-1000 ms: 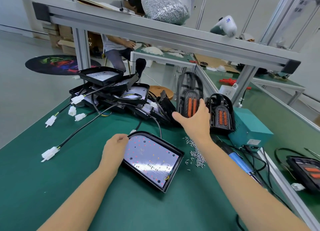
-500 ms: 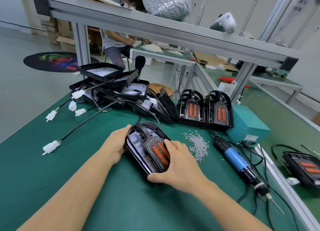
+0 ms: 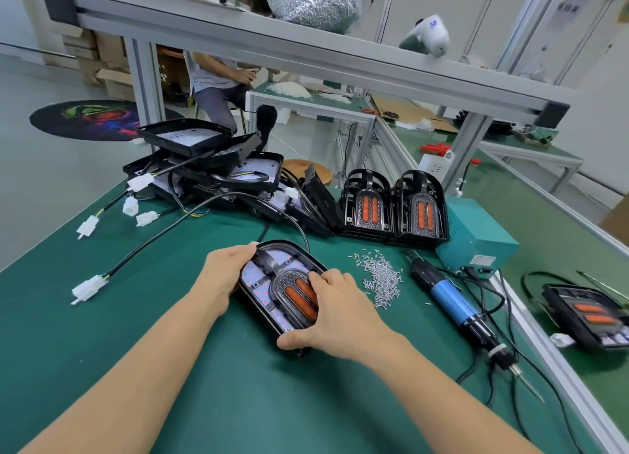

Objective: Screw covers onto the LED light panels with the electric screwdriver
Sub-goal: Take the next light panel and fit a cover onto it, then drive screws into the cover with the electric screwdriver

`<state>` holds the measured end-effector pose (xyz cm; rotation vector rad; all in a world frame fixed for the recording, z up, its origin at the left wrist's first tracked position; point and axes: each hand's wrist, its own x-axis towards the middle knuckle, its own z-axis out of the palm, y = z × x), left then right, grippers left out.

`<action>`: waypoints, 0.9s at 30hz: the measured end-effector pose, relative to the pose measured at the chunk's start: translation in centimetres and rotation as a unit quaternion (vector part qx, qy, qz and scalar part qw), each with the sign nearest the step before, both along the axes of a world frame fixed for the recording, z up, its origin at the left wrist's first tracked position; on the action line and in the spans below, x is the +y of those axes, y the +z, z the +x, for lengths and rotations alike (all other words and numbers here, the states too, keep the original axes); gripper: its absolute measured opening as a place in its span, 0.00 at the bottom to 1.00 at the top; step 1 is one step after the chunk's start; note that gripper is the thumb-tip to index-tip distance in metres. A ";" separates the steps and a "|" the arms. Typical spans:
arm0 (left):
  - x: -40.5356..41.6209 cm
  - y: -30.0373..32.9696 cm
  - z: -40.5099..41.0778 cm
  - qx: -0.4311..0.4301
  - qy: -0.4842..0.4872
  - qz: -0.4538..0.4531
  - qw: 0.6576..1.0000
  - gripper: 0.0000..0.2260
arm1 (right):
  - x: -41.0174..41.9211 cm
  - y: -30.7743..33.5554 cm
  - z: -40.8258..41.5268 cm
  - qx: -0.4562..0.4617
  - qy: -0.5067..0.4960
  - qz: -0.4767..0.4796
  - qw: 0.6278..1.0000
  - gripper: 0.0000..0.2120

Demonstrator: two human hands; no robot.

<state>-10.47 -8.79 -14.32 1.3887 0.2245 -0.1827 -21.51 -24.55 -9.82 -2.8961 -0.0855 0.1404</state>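
The surface (image 3: 102,368) is a green mat on a long bench. Near its middle lies the light panel (image 3: 258,283) with a black cover (image 3: 289,283) on top of it. The left hand (image 3: 224,270) grips the panel edge at 9 o'clock, and the right hand (image 3: 333,314) rests on the cover at 4 o'clock, thumb curled around the near edge. At 2 o'clock from the panel is a heap of small screws (image 3: 381,276), and at 3 o'clock lies the blue electric screwdriver (image 3: 452,304). At 12 o'clock is a pile of open panels (image 3: 211,167) with cables; beside it stand two stacks of covers (image 3: 391,208). An aluminium shelf (image 3: 306,52) crosses above. Behind it another person (image 3: 218,82) sits at another bench.
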 end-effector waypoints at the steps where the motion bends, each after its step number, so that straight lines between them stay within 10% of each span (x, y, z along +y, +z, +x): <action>1: -0.1 -0.1 0.0 -0.013 0.009 0.021 1.000 0.07 | -0.1 0.0 0.0 0.003 0.000 0.002 1.000 0.45; 8: 0.1 0.1 0.0 -0.047 -0.003 0.082 0.996 0.06 | -0.9 -1.2 -0.4 -0.040 0.035 0.045 0.998 0.45; 13: 1.9 -0.6 0.3 -0.116 0.025 0.208 0.971 0.09 | -4.1 -1.4 -1.1 -0.158 0.011 0.217 0.963 0.23; 21: 1.4 1.8 0.5 -0.187 -0.012 0.489 0.852 0.13 | -15.0 -1.1 -1.0 -0.165 -0.242 0.092 0.952 0.19; 27: -5.9 6.1 -1.4 -0.326 -0.124 0.449 0.822 0.08 | -18.2 -2.0 -1.2 -0.034 -0.326 -0.046 0.944 0.20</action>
